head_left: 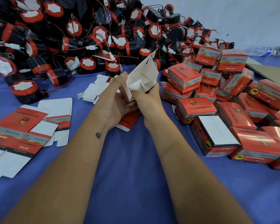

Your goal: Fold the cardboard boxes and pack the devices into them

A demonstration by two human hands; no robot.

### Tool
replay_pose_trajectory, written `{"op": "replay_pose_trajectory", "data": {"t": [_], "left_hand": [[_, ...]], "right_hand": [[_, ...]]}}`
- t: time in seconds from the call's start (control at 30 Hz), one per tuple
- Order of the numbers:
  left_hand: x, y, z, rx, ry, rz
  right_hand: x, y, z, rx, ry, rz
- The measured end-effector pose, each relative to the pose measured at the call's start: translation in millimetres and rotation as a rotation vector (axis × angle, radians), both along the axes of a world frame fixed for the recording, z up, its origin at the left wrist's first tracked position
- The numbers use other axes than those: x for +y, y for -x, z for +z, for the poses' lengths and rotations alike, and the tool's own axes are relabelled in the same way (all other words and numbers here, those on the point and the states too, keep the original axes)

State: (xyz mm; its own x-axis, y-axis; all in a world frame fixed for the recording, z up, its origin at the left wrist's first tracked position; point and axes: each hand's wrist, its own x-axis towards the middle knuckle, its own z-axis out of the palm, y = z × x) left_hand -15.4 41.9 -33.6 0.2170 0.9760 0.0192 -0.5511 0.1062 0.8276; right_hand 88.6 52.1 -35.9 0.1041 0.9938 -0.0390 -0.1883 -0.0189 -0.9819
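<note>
Two bare forearms reaching forward over a blue cloth, meeting at a half-folded cardboard box held up in mid-air above the cloth. Left hand gripping the box's left side, thumb pressed on the white inner face, fingers curled underneath against a red printed flap. Right hand gripping the box from the right and below, fingers wrapped behind the card and mostly hidden; whether spread or pressed together, impossible to tell. White inside of the box turned toward the camera, one pointed flap standing up past the hands.

Left of the held box, flat unfolded box blanks lying on the cloth, some red side up, some white side up. Just beyond the held box, more white blanks lying flat.

Right of the held box, a heap of folded red boxes printed "12V reversing horn", stacked loosely and tilted against each other, one box nearest the right forearm showing a white flap on top.

Beyond the held box, a large pile of devices, black bodies with red rims and white centres, trailing red and black wires with white plugs. Far right of the pile, a clear plastic bottle lying on its side beside a white wall.
</note>
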Motion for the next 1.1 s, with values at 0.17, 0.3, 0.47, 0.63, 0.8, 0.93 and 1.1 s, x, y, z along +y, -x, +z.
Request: {"op": "replay_pose_trajectory", "data": {"t": [0.17,0.3,0.47,0.63,0.8,0.93,1.1], "left_hand": [[2.1,-3.2,-1.2,-0.154,-0.041,0.049],[1.6,-3.3,0.6,-0.094,-0.068,0.031],[-2.2,-9.3,-5.4,0.286,-0.207,-0.027],[-0.6,-5.5,-7.3,0.574,-0.422,0.036],[2.3,3.7,-11.1,0.804,-0.583,0.114],[7.5,2.4,-12.7,0.949,-0.676,0.507],[17.5,25.2,-14.5,0.768,-0.270,0.873]], "right_hand": [[-0.8,1.2,2.1,0.101,0.042,-0.030],[0.6,-1.1,3.5,0.091,0.016,-0.104],[-0.2,-12.2,3.0,0.018,0.008,-0.249],[-0.6,-16.0,4.8,0.064,0.037,-0.256],[1.4,-17.8,3.7,0.075,0.041,-0.276],[0.1,-12.0,4.2,0.002,-0.010,-0.149],[-0.9,1.7,6.0,-0.021,-0.058,-0.059]]}}
